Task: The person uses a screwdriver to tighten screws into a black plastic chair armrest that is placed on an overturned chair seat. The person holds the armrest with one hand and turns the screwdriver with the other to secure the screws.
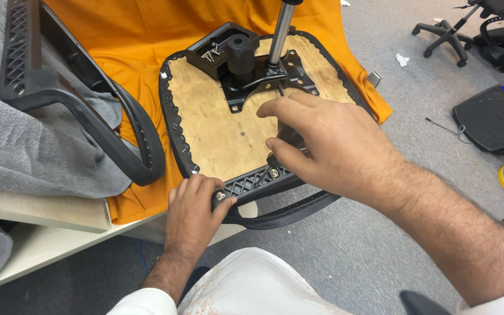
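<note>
Biggest thing here is the orange cloth (135,35) spread over the work table, with a grey blanket (36,146) bunched up on the left side of it. Lying upside down on the orange cloth is an office chair seat (217,122), bare plywood underside facing up, black mesh stapled round the edge. Bolted near its far edge is the black tilt mechanism (246,64), a chrome gas cylinder (280,29) sticking up out of it, and a few loose screws sitting in its open tray. A loose black armrest frame (83,111) lies over the blanket to the left, well apart from the hands. At the seat's near edge there's a second black armrest bracket (258,184) with a lattice pattern and shiny bolts in it. The left hand (193,213) is wrapped around the bracket's near-left end, fingers curled shut on it, thumb right beside a bolt head. The right hand (328,146) rests over the bracket's far end, fingers loosely spread and fingertips pressing down on the plywood and bracket; can't tell if it's pinching anything underneath. Off on the grey carpet to the right: a black seat pad (488,119) and another chair's wheeled base (444,35).
</note>
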